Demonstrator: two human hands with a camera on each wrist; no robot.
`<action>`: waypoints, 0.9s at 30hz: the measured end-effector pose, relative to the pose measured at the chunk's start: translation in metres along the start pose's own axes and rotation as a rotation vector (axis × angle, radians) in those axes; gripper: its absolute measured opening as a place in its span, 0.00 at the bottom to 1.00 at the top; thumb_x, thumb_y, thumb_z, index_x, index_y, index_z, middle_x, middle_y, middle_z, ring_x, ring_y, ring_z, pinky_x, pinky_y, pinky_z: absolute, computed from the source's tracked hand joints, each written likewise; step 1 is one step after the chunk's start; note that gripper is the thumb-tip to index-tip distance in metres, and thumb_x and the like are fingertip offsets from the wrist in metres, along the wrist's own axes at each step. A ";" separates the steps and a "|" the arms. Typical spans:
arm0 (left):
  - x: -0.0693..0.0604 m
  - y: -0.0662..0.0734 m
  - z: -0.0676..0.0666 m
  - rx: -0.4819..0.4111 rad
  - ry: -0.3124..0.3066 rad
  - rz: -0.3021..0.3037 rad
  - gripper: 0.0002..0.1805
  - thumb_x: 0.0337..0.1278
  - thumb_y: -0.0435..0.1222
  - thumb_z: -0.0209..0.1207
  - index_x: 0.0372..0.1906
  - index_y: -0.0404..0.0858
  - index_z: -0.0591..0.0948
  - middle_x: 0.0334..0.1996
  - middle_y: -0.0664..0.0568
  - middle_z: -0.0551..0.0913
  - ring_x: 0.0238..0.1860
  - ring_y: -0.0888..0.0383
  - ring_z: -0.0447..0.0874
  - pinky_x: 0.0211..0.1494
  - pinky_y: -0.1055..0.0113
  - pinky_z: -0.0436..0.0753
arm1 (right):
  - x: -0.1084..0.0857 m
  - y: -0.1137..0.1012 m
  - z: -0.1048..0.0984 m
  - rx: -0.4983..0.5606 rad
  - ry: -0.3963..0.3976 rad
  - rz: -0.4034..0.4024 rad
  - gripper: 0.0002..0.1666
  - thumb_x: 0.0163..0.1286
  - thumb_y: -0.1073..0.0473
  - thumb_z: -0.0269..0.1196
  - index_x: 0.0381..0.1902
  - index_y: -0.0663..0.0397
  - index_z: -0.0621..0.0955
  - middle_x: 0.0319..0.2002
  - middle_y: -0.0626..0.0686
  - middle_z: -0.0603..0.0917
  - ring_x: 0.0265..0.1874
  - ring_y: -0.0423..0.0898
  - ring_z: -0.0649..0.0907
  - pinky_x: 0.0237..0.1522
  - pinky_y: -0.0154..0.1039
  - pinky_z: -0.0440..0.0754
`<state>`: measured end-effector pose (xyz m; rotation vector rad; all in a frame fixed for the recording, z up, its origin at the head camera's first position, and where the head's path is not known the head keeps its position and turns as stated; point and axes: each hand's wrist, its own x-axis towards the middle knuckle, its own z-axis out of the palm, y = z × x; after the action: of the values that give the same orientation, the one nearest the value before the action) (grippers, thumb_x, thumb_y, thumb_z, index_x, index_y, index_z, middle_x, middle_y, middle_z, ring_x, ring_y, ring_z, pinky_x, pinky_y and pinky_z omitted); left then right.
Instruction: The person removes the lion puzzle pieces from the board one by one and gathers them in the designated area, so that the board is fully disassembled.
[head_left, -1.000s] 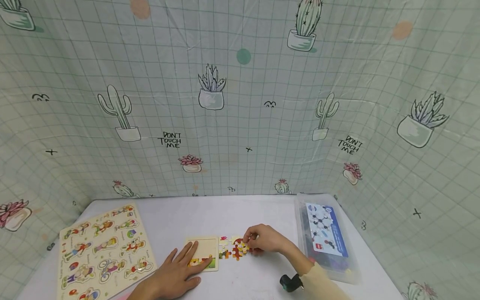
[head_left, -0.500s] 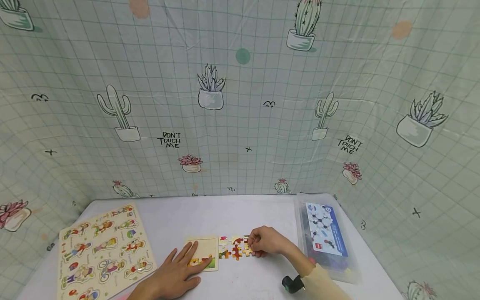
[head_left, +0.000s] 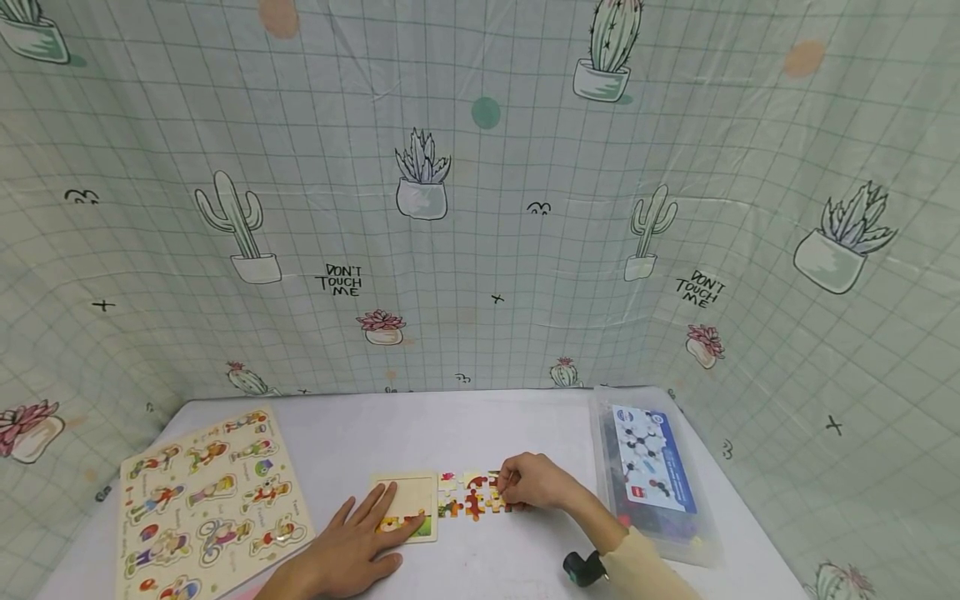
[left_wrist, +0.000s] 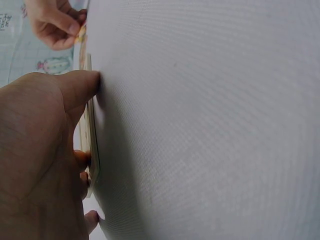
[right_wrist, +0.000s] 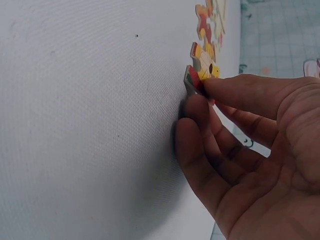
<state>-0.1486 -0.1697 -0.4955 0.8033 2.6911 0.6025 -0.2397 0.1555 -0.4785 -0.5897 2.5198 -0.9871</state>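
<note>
My left hand point(head_left: 351, 546) lies with spread, extended fingers over a square wooden puzzle tray point(head_left: 429, 487), which has some picture pieces along its lower edge. Right beside the tray, several loose jigsaw pieces point(head_left: 474, 505) form a patch on the table. At that patch's right end my right hand point(head_left: 542, 482) pinches a red and green puzzle piece point(right_wrist: 193, 80) between thumb and fingertips. The piece is down among the others, next to a yellow one point(right_wrist: 206, 62). In the head view the fingers partly hide it. The left wrist view shows my left thumb point(left_wrist: 82, 87) beside the tray's edge.
A large wooden board with figure pictures point(head_left: 210, 504) lies at the left. On the right is a clear plastic case with a blue label point(head_left: 652, 467). A small black object point(head_left: 583, 568) is near my right sleeve point(head_left: 648, 571). A patterned curtain point(head_left: 480, 250) hangs behind the table.
My right hand has shifted slightly right along the patch, uncovering more pieces; over the last half second it barely moves. The left hand and tray have stayed put.
</note>
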 end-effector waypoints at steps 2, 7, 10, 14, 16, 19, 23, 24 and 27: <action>0.000 -0.001 0.001 -0.001 0.002 -0.002 0.27 0.75 0.54 0.48 0.75 0.63 0.66 0.80 0.36 0.48 0.79 0.35 0.43 0.71 0.27 0.46 | 0.000 0.000 0.000 -0.016 0.010 -0.006 0.09 0.62 0.69 0.67 0.27 0.50 0.80 0.21 0.44 0.82 0.19 0.39 0.78 0.22 0.34 0.75; 0.000 -0.001 0.001 -0.005 0.001 -0.007 0.27 0.75 0.54 0.48 0.75 0.64 0.66 0.80 0.37 0.47 0.79 0.35 0.43 0.71 0.28 0.46 | 0.000 0.001 0.001 -0.046 0.020 -0.014 0.10 0.62 0.68 0.68 0.27 0.49 0.80 0.20 0.42 0.80 0.19 0.38 0.75 0.23 0.33 0.73; 0.000 0.000 0.000 -0.005 -0.005 -0.011 0.28 0.74 0.54 0.49 0.75 0.64 0.66 0.80 0.37 0.47 0.79 0.35 0.43 0.71 0.28 0.46 | 0.000 0.001 0.001 -0.055 0.021 -0.015 0.10 0.63 0.68 0.68 0.27 0.48 0.80 0.20 0.42 0.79 0.19 0.38 0.75 0.23 0.33 0.72; 0.000 -0.001 0.001 -0.004 -0.009 -0.009 0.28 0.74 0.55 0.48 0.76 0.64 0.66 0.80 0.37 0.48 0.79 0.34 0.43 0.71 0.27 0.46 | 0.001 0.001 0.001 -0.054 0.023 -0.021 0.07 0.62 0.68 0.68 0.28 0.52 0.82 0.21 0.42 0.79 0.20 0.39 0.75 0.23 0.33 0.72; 0.001 -0.002 0.001 -0.003 -0.008 -0.005 0.28 0.75 0.55 0.48 0.76 0.64 0.65 0.80 0.37 0.48 0.79 0.34 0.43 0.70 0.27 0.46 | 0.001 0.002 0.001 -0.052 0.025 -0.025 0.05 0.62 0.68 0.68 0.29 0.54 0.82 0.21 0.42 0.79 0.20 0.39 0.75 0.23 0.33 0.72; 0.001 -0.002 0.001 -0.005 -0.006 -0.002 0.27 0.75 0.55 0.47 0.76 0.64 0.65 0.80 0.37 0.48 0.79 0.34 0.43 0.71 0.27 0.46 | 0.001 0.002 0.002 -0.054 0.031 -0.025 0.05 0.62 0.68 0.68 0.29 0.54 0.82 0.21 0.42 0.79 0.20 0.38 0.74 0.24 0.33 0.71; 0.001 -0.003 0.002 -0.005 -0.005 0.000 0.27 0.75 0.55 0.47 0.76 0.64 0.65 0.80 0.37 0.48 0.79 0.34 0.43 0.71 0.27 0.46 | 0.001 0.002 0.002 -0.065 0.041 -0.024 0.08 0.62 0.68 0.68 0.29 0.51 0.81 0.21 0.42 0.78 0.21 0.38 0.74 0.24 0.33 0.71; 0.001 -0.003 0.002 -0.006 -0.004 -0.001 0.27 0.75 0.55 0.47 0.76 0.64 0.66 0.80 0.37 0.48 0.79 0.34 0.43 0.71 0.27 0.46 | 0.001 0.001 0.002 -0.067 0.044 -0.025 0.09 0.62 0.68 0.68 0.28 0.50 0.80 0.22 0.42 0.78 0.21 0.39 0.74 0.25 0.33 0.71; 0.001 -0.003 0.002 -0.010 -0.004 -0.004 0.27 0.75 0.55 0.47 0.75 0.65 0.66 0.80 0.37 0.47 0.79 0.35 0.43 0.71 0.28 0.46 | 0.000 0.000 0.002 -0.069 0.048 -0.031 0.08 0.62 0.68 0.68 0.28 0.52 0.81 0.22 0.43 0.77 0.22 0.39 0.74 0.25 0.33 0.70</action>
<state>-0.1498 -0.1704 -0.4987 0.7958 2.6834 0.6118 -0.2387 0.1546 -0.4803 -0.6348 2.6033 -0.9387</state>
